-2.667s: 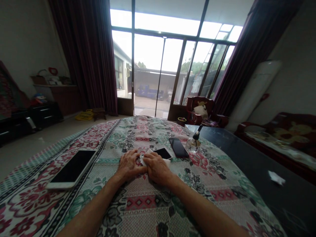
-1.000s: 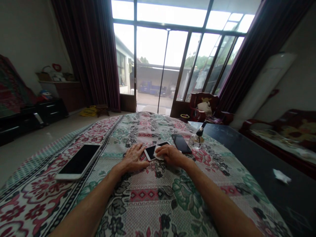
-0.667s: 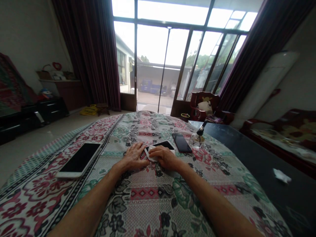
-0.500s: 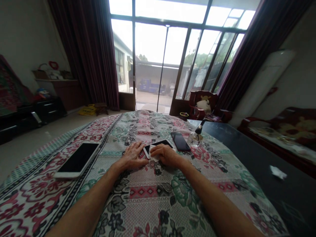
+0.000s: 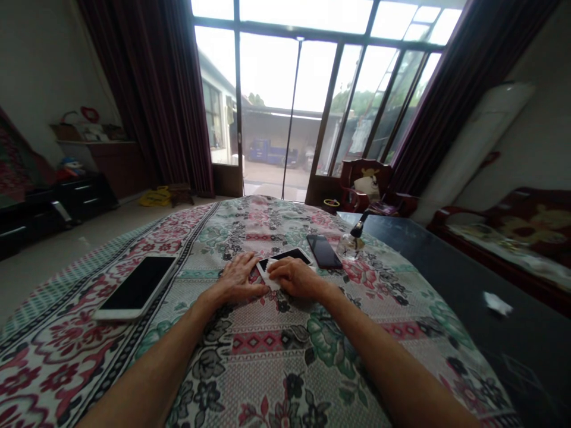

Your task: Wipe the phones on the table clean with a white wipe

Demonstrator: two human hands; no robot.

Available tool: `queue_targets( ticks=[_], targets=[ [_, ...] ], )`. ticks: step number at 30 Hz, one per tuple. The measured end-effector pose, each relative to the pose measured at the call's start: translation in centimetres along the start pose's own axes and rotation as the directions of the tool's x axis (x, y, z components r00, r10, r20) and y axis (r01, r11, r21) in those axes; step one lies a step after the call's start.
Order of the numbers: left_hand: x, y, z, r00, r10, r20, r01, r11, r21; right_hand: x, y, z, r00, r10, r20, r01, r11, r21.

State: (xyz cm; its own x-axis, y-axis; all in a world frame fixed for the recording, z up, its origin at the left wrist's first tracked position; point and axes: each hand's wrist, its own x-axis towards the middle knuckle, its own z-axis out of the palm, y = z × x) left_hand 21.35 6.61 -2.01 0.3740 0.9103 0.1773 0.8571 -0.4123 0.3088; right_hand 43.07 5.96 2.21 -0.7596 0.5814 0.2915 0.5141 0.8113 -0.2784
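A white-framed phone (image 5: 292, 255) with a dark screen lies on the flowered tablecloth between my hands. My left hand (image 5: 238, 278) rests flat beside it, fingers spread, with its fingertips at the phone's left end. In my closed right hand (image 5: 297, 278) is a small white cloth (image 5: 273, 283), pressed on the phone's near left part. The palm and cloth hide some of the screen. Just beyond my right hand lies a dark phone (image 5: 324, 252). Next to that stands a clear glass bottle (image 5: 351, 246) with a black top.
A large white tablet (image 5: 138, 288) lies to the left on the tablecloth (image 5: 263, 380). At the right, a crumpled white tissue (image 5: 498, 304) sits on a dark tabletop (image 5: 468, 285). A wooden chair (image 5: 363, 178) stands beyond, near glass doors.
The whole view has shifted slightly. My right hand and the cloth have slid a little towards the phone's left end. My left hand has stayed in place.
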Motion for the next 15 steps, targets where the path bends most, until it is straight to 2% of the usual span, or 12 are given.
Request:
queue_targets(
  ticks=[3, 6, 10, 13, 15],
  targets=[
    [0.1, -0.2, 0.2, 0.999, 0.025, -0.032, -0.025, 1.000, -0.002, -0.4, 1.2, -0.9, 0.999, 0.027, 0.035, -0.026, 0.999, -0.039],
    [0.1, -0.2, 0.4, 0.996, 0.041, -0.077, -0.042, 0.999, -0.009, -1.0, 2.9, -1.6, 0.992, 0.123, 0.032, -0.120, 0.988, -0.097],
    [0.0, 0.6, 0.8, 0.986, -0.011, -0.163, 0.009, 1.000, -0.015, -1.2, 3.5, -1.0, 0.969, 0.228, -0.096, -0.237, 0.967, -0.090],
    [0.0, 1.2, 0.9, 0.981, -0.025, -0.190, 0.024, 1.000, -0.005, -0.6, 2.5, 0.1, 0.961, 0.200, -0.191, -0.211, 0.977, -0.040],
    [0.0, 1.4, 0.8, 0.981, -0.015, -0.194, 0.015, 1.000, -0.001, -0.2, 1.6, 0.7, 0.969, 0.153, -0.195, -0.161, 0.986, -0.029]
  ],
)
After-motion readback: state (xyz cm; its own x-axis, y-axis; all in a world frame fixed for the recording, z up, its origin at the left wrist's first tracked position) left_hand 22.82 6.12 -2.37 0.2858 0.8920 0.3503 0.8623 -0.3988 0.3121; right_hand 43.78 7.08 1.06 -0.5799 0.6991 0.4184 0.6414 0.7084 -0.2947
